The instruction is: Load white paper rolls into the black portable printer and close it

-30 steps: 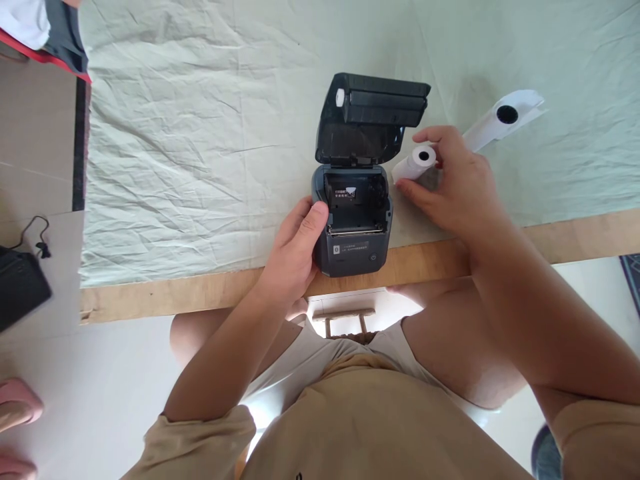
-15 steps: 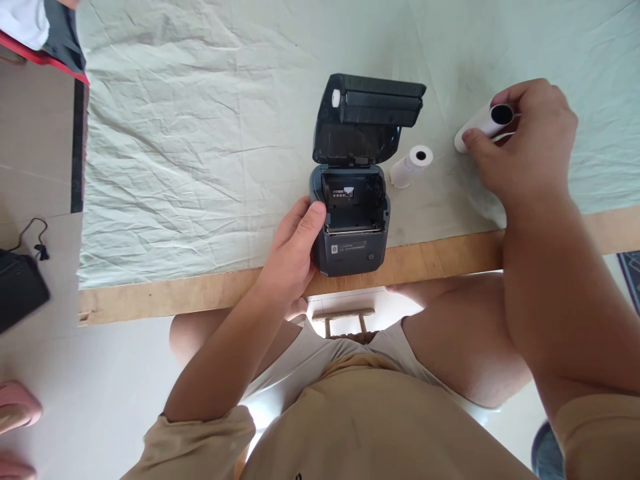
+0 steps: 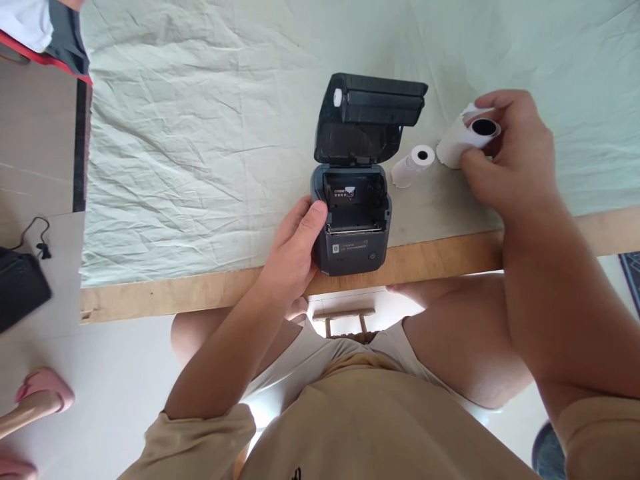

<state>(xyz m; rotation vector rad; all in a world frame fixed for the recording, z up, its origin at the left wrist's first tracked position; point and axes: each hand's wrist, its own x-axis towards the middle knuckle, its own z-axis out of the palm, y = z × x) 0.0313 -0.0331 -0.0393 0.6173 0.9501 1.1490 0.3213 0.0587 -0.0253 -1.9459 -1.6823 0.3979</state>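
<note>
A dark label printer (image 3: 353,260) stands near the front edge of the table with its lid (image 3: 365,133) swung up and back. Its paper bay shows no roll inside. My left hand (image 3: 300,240) grips the printer's left side, thumb over the rim. To the right, my right hand (image 3: 515,153) is closed around a larger white paper roll (image 3: 457,143) with a wide dark core. A loose end of its paper shows by the fingertips. Between the printer and that roll, a smaller white paper roll (image 3: 411,169) stands upright, leaning slightly.
A wrinkled pale green cloth (image 3: 200,133) covers the table, whose bare wooden edge (image 3: 175,293) faces me. At the left, a black bag-like object (image 3: 23,290) with a cord lies off the table. Another person's foot in a pink slipper (image 3: 50,387) shows at lower left.
My right hand has brought the larger paper roll leftward and slightly nearer, beside the smaller roll. A foot in a pink slipper has come further into view. My left hand stays on the printer.
</note>
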